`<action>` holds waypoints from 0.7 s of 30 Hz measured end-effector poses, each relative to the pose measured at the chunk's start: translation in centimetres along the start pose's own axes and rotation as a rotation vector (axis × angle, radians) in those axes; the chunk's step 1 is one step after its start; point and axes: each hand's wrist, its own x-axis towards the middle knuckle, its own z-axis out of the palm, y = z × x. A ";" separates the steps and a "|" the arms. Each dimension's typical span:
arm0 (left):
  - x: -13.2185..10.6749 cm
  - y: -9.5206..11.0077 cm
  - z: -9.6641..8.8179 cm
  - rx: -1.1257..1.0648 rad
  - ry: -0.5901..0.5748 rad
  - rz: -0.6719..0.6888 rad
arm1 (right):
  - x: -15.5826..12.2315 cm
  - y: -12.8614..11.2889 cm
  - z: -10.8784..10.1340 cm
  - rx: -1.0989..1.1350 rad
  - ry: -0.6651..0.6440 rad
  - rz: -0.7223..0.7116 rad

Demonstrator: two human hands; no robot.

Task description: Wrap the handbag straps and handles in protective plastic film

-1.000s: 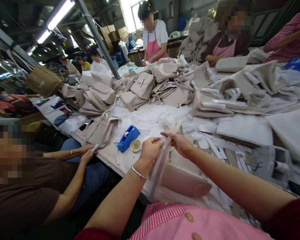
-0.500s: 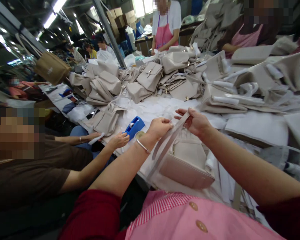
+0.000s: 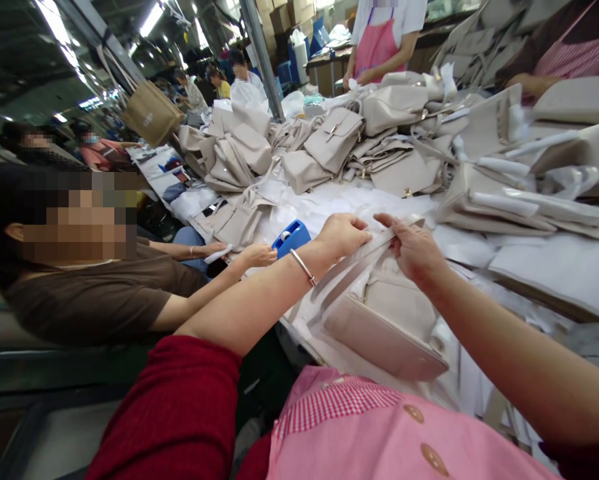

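Note:
A long pale strap (image 3: 350,268) stretches between my two hands above a beige handbag (image 3: 386,333), its lower part hanging in a loop to the left. My left hand (image 3: 343,235) is closed, fingers pinched on the strap. Thumb and fingers of my right hand (image 3: 418,252) grip the strap farther along, and a short curled end sticks out beyond them. The handbag lies tilted on the white-covered table below, partly hidden behind the strap and my right hand. Near my left forearm stands a blue tape dispenser (image 3: 292,238).
A co-worker (image 3: 109,293) sits close on my left, one hand at the tape dispenser, the other holding a white strip. Beige bags (image 3: 324,143) are heaped across the back. White sheets (image 3: 554,267) lie to the right. Another person in a pink apron (image 3: 379,47) stands across the table.
My view has swung left, so the scene sits farther right. The strap's end now curls out past my right hand. Both hands keep hold of the strap.

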 end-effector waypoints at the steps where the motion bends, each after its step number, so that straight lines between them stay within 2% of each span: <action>1: 0.0 -0.4 0.2 0.003 -0.001 0.012 | -0.6 0.3 0.8 -0.020 0.007 -0.007; 4: 0.0 -1.9 1.0 0.006 -0.008 0.010 | -2.1 1.8 2.4 -0.017 0.034 -0.031; 6: -0.4 -2.9 1.5 0.012 0.001 -0.013 | -2.6 2.7 2.4 0.055 0.010 0.034; 9: -1.3 -3.8 2.1 0.019 0.015 -0.029 | -2.2 2.6 0.7 0.177 0.016 0.152; 12: -2.1 -4.0 2.5 0.026 0.017 -0.050 | -0.7 1.4 -1.4 0.307 0.102 0.228; 14: -2.1 -3.9 2.8 0.030 0.024 -0.070 | -0.1 1.1 -1.9 0.374 0.160 0.259; 21: -1.6 -4.4 3.5 0.000 0.018 -0.160 | -1.2 3.6 -0.1 0.332 0.224 0.219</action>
